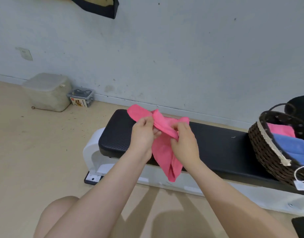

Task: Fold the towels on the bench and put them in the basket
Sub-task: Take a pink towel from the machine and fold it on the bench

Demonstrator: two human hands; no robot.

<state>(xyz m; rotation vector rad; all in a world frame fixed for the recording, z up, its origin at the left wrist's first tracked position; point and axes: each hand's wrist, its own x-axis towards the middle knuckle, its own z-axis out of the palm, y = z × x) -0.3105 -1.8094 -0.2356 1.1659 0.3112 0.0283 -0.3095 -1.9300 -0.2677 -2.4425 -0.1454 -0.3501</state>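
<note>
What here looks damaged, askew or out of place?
The basket leans over the front edge of the bench, and its pale rim trim hangs loose and frayed at the end. The pink towel in both hands is bunched, not yet folded.

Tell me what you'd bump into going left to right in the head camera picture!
Grey tub → small clear box → left hand → right hand → basket.
</note>
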